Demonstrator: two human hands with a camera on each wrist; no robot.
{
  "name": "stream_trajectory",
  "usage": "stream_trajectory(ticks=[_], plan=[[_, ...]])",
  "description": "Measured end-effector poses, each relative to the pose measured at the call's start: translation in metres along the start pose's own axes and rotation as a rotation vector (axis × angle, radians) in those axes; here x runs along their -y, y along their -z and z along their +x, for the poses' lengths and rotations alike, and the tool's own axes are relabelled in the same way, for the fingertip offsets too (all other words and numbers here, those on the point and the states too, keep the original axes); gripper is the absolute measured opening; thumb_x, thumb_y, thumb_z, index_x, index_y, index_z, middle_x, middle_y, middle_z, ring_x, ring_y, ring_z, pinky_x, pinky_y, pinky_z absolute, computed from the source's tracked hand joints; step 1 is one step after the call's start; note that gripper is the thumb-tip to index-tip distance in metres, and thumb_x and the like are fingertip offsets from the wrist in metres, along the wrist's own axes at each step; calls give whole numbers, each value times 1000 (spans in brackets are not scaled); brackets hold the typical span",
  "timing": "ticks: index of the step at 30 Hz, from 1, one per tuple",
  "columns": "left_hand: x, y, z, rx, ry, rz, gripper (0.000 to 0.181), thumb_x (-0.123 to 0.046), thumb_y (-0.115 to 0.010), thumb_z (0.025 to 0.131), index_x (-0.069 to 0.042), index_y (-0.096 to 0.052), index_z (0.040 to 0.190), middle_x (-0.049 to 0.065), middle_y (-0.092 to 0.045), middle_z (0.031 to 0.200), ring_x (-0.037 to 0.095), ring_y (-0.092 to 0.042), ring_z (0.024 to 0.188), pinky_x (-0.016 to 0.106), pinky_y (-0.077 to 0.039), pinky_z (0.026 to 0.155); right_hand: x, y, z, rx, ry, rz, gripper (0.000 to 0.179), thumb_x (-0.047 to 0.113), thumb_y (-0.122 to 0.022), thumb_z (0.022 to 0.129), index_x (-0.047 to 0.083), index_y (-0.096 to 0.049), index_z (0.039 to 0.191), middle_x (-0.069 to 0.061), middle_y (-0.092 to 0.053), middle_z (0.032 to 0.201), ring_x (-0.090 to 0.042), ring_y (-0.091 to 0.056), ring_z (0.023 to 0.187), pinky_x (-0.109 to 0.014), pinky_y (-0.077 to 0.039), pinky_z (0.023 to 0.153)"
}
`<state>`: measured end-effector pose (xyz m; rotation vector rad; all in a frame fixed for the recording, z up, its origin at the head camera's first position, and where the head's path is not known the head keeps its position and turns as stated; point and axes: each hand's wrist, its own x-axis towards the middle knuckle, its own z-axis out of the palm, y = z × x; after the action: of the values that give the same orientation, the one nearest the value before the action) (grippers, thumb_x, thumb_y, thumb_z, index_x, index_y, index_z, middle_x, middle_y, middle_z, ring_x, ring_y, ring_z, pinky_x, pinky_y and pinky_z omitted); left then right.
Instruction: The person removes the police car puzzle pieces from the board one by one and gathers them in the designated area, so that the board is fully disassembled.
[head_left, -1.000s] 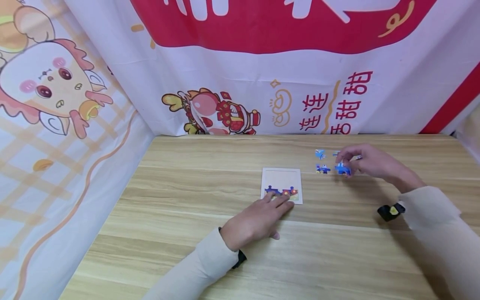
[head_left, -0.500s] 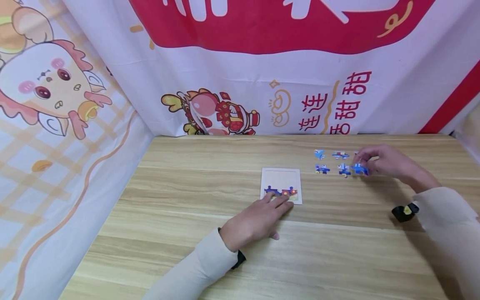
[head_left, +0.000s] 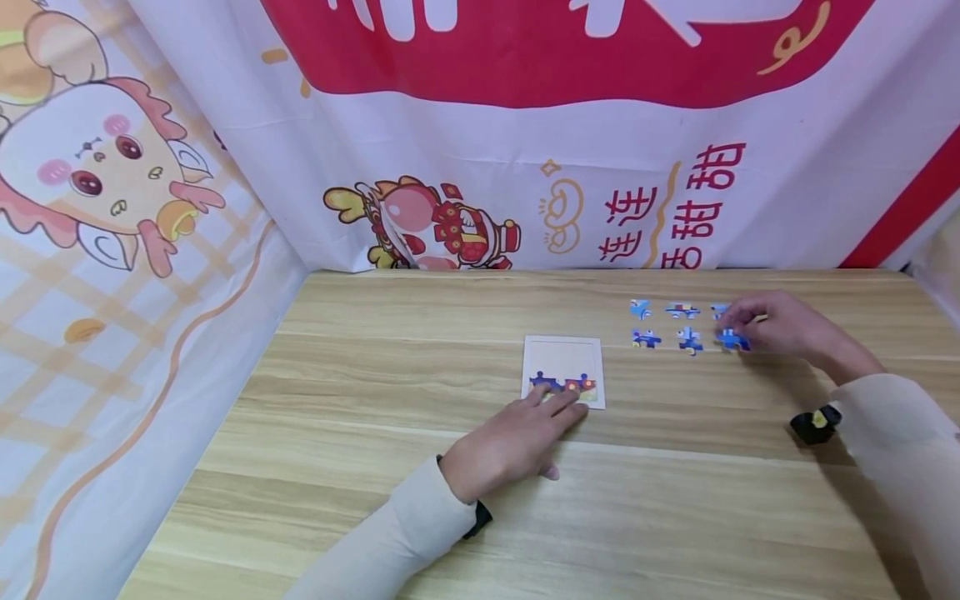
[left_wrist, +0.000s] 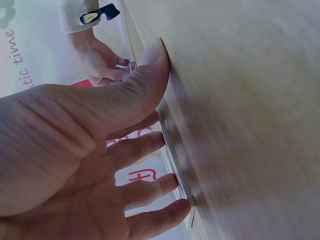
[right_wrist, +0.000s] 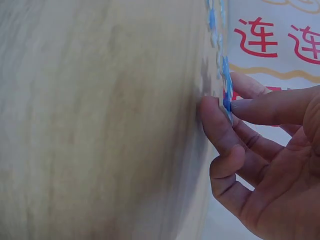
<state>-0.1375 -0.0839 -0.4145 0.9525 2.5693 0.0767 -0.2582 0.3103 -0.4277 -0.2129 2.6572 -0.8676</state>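
Observation:
My left hand (head_left: 513, 446) rests with fingers extended on the lower part of a white puzzle board (head_left: 564, 354). Assembled pieces (head_left: 583, 385) fill the board's lower part, partly covered by those fingers. Seen from the left wrist, the fingertips lie on the board's thin edge (left_wrist: 175, 157) and the thumb is near the table. Off to the right, my right hand (head_left: 787, 327) pinches a blue jigsaw piece (head_left: 731, 338) between thumb and fingers. From the right wrist, that piece (right_wrist: 227, 90) is tilted on edge, with fingertips close to the table.
Several loose jigsaw pieces lie in two rows at the back right, among them a light blue piece (head_left: 640, 309), a multicoloured piece (head_left: 682, 310) and a blue piece (head_left: 689, 339). A printed cloth (head_left: 450, 133) hangs behind the wooden table (head_left: 360, 358).
My right hand has moved right with the blue piece, uncovering other loose pieces to its left. The left hand has stayed on the board.

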Motion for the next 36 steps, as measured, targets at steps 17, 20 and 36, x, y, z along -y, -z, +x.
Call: stream_trajectory(ticks=[17, 20, 36], plan=[[0, 1, -2, -13, -5, 2, 86, -35, -79, 90, -20, -38, 163, 0, -25, 175, 31, -25, 161, 47, -38, 125, 4, -4, 6, -29, 66, -117, 33, -12, -53, 94, 1, -78, 110, -28, -68, 122, -37, -60, 104, -47, -57, 84], [-1, 0, -3, -17, -6, 10, 86, -35, -80, 89, -20, -38, 163, 1, -26, 175, 31, -26, 161, 46, -37, 126, 5, -4, 7, -31, 71, -136, 34, -14, -52, 92, 1, -78, 109, -28, -68, 121, -37, -62, 104, -52, -57, 85], [-1, 1, -3, -28, -21, 69, 86, -36, -81, 89, -20, -39, 162, 0, -29, 174, 31, -30, 159, 40, -37, 126, 7, -6, 6, -28, 58, -154, 33, -14, -54, 93, -2, -76, 113, -32, -67, 124, -49, -62, 114, -65, -52, 93]])
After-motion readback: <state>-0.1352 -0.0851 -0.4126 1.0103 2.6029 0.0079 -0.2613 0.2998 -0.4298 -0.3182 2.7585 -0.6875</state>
